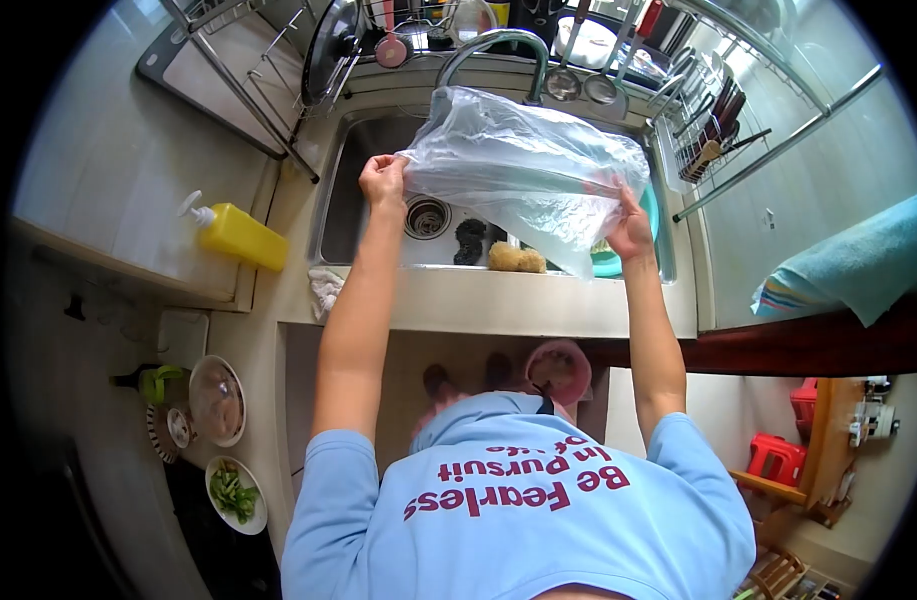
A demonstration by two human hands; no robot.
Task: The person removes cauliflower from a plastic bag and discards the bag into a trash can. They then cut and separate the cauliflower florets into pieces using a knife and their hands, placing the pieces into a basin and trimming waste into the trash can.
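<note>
A large, translucent, crinkled plastic bag (518, 160) is stretched between the two hands above the rectangular stainless-steel sink (343, 225). The left hand (383, 181) is closed, its fingers pinching the bag's left end, near the sink's left edge. The right hand (630, 228) grips the opposite end toward the sink's right edge, some of its fingers showing through the film. Below the bag, a round metal drain (427, 216) sits in the left part of the sink floor. A dark, frizzy scrubber (469, 242) lies to its right, and just beside that, at the sink's near edge, is a tan, lumpy sponge (517, 258). A round turquoise plastic basin (650, 225) stands at the sink's right end, partly hidden by the bag and the right hand; what it contains is mostly covered. A curved metal faucet (493, 38) rises at the sink's far edge. On the pale counter (498, 300), a crumpled white cloth (325, 290) rests by the sink's near left corner, and a yellow pump bottle (243, 237) lies beyond the sink's left edge.
</note>
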